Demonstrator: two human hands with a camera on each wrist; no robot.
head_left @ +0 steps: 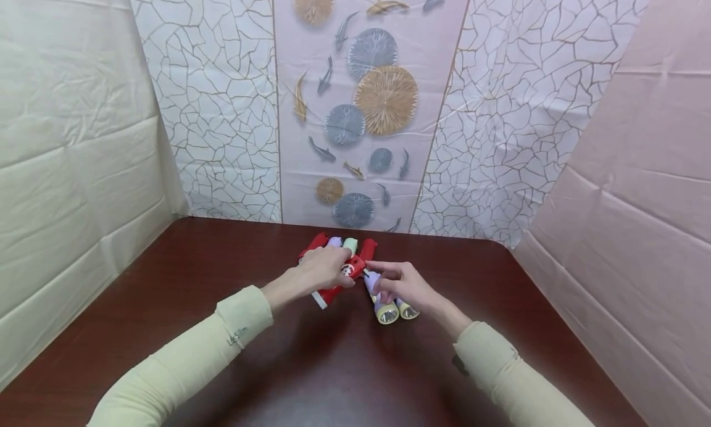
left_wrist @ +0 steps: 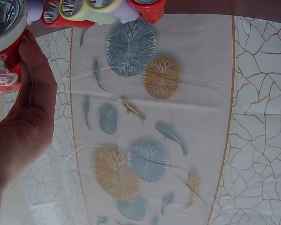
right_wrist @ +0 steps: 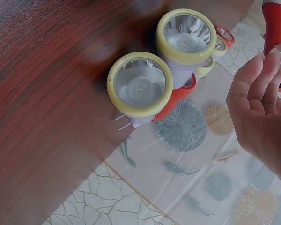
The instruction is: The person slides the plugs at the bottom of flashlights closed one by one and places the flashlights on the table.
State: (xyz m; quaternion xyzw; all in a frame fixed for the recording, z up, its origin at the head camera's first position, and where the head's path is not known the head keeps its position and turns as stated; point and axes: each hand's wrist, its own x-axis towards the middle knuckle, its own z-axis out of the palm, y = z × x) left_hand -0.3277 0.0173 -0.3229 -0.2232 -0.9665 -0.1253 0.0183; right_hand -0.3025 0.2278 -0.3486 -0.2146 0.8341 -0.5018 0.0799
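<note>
A red flashlight [head_left: 330, 295] with a white rim is held up in my left hand [head_left: 321, 266], its lens end pointing toward the near left. In the left wrist view, the fingers lie along the red body, below the wide lens. My right hand [head_left: 410, 286] has its fingers curled at the tail end of the same flashlight, where thumb and index finger pinch it. A small black part shows by those fingertips in the right wrist view; what it is I cannot tell. Just under the right hand, two purple flashlights [right_wrist: 139, 86] with yellow rims lie side by side on the table.
Behind the hands lie more flashlights: a red one [head_left: 315, 244], a purple one [head_left: 334, 242], a green one [head_left: 350, 245] and another red one [head_left: 368, 248]. Two metal prongs [right_wrist: 124, 125] stick out near one purple flashlight. Patterned cloth [head_left: 344, 168] hangs behind the brown table [head_left: 222, 260].
</note>
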